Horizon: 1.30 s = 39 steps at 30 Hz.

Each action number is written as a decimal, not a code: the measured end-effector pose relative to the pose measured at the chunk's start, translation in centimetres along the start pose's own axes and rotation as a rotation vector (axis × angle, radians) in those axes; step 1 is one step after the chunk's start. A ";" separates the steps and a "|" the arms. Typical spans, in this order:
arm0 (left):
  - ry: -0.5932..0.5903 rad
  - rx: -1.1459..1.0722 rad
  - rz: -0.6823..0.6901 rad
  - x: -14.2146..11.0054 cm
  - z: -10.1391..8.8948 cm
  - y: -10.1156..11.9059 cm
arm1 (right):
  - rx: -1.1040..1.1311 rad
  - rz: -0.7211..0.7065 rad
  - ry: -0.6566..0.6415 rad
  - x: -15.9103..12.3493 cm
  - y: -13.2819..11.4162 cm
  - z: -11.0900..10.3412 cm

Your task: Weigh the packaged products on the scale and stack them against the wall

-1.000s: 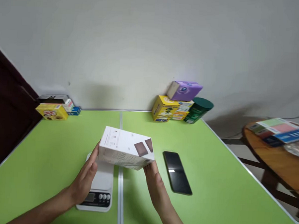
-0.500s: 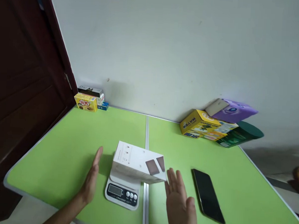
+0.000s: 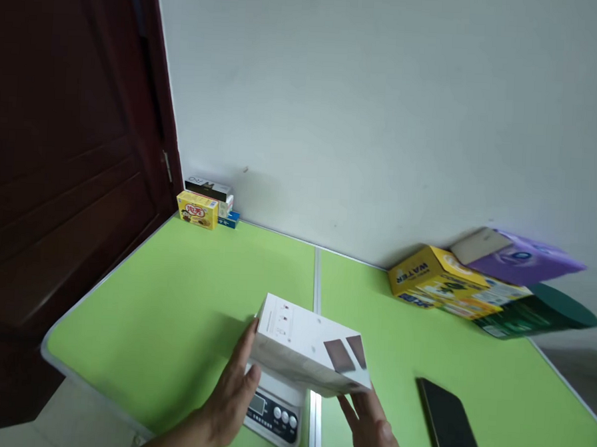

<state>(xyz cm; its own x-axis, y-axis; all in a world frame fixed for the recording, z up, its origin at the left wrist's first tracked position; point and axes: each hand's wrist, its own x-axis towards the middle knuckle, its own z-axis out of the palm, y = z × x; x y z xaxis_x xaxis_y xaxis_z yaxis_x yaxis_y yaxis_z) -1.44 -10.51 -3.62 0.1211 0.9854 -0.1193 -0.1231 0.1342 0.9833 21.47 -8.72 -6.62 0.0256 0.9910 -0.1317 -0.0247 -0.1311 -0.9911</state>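
Note:
A white box (image 3: pixel 305 330) with printed dark rectangles on top lies crosswise above a white digital kitchen scale (image 3: pixel 297 395). Whether the box still rests on the scale's platform or is slightly raised I cannot tell. My left hand (image 3: pixel 229 397) presses against the box's left end, thumb toward me, and covers part of the scale's display. At the opposite end my right hand (image 3: pixel 374 424) has its fingers against the side and lower edge. Between them the two hands grip the box. The scale's buttons show below it.
A black smartphone (image 3: pixel 451 425) lies to the right on the green table (image 3: pixel 174 304). Small boxes, one a yellow snack box (image 3: pixel 198 210), stand at the back left. Yellow cartons (image 3: pixel 426 277), a purple pack (image 3: pixel 527 259) and a green package (image 3: pixel 539 313) are stacked at the back right.
Both hands, apart from the box before, have closed in on its two ends. The view has shifted, so everything sits further right and lower in the picture.

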 end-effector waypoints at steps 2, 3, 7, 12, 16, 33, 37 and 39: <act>-0.024 0.015 0.032 0.4 -0.7 0.5 | -0.018 0.005 -0.014 0.9 0.1 0.6; -0.029 0.026 0.039 0.7 -1.4 0.8 | -0.019 0.006 -0.027 1.4 0.1 1.0; 0.063 0.078 0.043 2.6 -5.7 2.3 | 0.010 -0.020 -0.150 4.7 -1.2 4.9; 0.215 0.074 0.075 6.8 -12.6 3.2 | -0.018 -0.028 -0.396 10.6 -3.6 12.6; 0.261 0.077 0.105 10.6 -17.6 2.1 | -0.056 -0.016 -0.430 15.5 -3.6 18.1; 0.265 1.265 0.412 27.0 -30.2 5.7 | -0.310 -0.090 -0.590 28.0 -3.7 19.4; 0.210 1.420 0.384 29.4 -30.1 7.1 | -0.362 -0.115 -0.598 28.2 -4.2 18.4; 0.190 1.484 0.347 30.0 -29.9 7.7 | -0.365 -0.113 -0.544 28.1 -4.4 17.3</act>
<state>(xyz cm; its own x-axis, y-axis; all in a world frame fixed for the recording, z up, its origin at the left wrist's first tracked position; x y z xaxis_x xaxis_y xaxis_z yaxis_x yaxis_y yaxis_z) -28.20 23.18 -3.72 0.1571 0.9590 0.2357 0.9582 -0.2058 0.1988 5.00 20.15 -5.60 -0.5025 0.8596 -0.0922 0.2909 0.0677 -0.9544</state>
